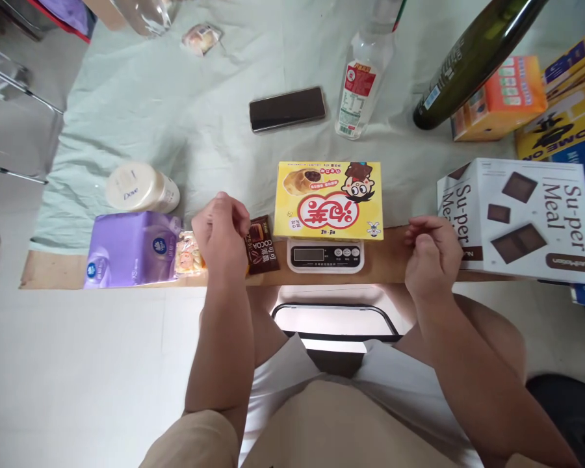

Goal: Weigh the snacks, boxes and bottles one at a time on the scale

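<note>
A yellow snack box (328, 199) lies flat on a small white digital scale (325, 255) at the table's near edge. My left hand (221, 234) hovers just left of the scale, fingers curled, over a brown cocoa packet (262, 251) and a small pastel snack packet (188, 253); it seems to hold nothing. My right hand (433, 253) rests loosely curled at the table edge, between the scale and a white Su-per Meal box (521, 218), and is empty.
A purple tissue pack (129, 248) and a white Dove bottle (141, 188) sit at the left. Farther back lie a black phone (286, 108), a clear drink bottle (363, 84), a dark green bottle (472, 58), orange and yellow boxes (502, 97) and a wrapped snack (202, 38).
</note>
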A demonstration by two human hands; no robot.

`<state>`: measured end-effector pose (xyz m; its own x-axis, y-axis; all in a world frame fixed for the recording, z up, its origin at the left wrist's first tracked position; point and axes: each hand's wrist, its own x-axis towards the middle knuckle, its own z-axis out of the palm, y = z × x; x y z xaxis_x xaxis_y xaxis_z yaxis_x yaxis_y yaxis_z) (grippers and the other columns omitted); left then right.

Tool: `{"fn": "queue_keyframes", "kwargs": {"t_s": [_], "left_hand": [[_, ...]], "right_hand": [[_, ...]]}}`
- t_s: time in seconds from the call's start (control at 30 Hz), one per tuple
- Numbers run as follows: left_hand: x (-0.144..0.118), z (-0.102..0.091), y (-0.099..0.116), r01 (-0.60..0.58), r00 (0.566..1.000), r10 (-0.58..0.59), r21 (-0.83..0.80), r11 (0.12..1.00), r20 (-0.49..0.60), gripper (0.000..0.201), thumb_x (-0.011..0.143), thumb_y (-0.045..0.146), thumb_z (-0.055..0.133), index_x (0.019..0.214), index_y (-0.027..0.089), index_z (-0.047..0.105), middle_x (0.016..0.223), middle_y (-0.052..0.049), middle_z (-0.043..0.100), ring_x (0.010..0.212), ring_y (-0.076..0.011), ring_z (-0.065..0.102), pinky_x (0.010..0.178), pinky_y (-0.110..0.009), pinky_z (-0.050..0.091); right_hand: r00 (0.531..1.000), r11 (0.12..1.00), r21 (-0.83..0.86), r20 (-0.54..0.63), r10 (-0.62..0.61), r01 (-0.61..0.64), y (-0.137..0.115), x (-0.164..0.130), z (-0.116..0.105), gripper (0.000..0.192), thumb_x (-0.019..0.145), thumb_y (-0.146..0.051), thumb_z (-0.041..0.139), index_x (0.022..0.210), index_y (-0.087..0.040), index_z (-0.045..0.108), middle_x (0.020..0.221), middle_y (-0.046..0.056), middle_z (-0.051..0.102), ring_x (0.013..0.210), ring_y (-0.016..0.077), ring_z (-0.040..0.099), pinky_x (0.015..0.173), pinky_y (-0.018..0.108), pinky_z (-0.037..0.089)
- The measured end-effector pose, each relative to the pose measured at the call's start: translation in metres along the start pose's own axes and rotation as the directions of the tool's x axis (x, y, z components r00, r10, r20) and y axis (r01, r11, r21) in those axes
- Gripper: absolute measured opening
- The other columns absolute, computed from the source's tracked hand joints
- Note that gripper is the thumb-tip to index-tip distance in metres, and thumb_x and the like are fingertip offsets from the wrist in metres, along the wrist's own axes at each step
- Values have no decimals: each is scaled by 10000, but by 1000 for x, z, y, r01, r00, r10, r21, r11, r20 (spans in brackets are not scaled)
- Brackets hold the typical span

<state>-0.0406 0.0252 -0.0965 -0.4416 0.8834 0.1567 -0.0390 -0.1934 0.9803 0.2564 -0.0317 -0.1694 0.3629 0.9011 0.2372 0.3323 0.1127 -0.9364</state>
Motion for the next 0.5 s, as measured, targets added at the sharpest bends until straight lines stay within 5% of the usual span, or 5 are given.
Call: {"fn": "queue_keyframes", "kwargs": {"t_s": [0.17,0.33,0.5], "left_hand": [[1,0,-5,-2,1000,1,32,999,21,316,957,424,758,758,193,673,574,23,532,492,-79,462,479,-236,327],[-1,5,-2,49,999,-50,21,999,21,269,976,322,671,729,214,667,604,1,562,525,-95,473,507,-260,357],[-6,9,3,59,997,-61,55,997,49,294,980,297,648,697,214,648,599,-3,542,531,-114,464,489,-285,313]], "right_hand": [[992,994,-110,126,29,-15,-8,2,2,383,893,-464,667,1206,-244,666,1073,66,664,966,204,649,915,437,572],[949,927,-375,294,115,4,-23,5,14,821,676,-492,856,1416,-257,588,1214,117,699,1113,307,643,1099,642,495],[953,870,-493,263,150,-1,-33,2,35,1167,564,-586,898,1586,-264,435,1378,174,635,1279,429,563,1148,772,391]]}}
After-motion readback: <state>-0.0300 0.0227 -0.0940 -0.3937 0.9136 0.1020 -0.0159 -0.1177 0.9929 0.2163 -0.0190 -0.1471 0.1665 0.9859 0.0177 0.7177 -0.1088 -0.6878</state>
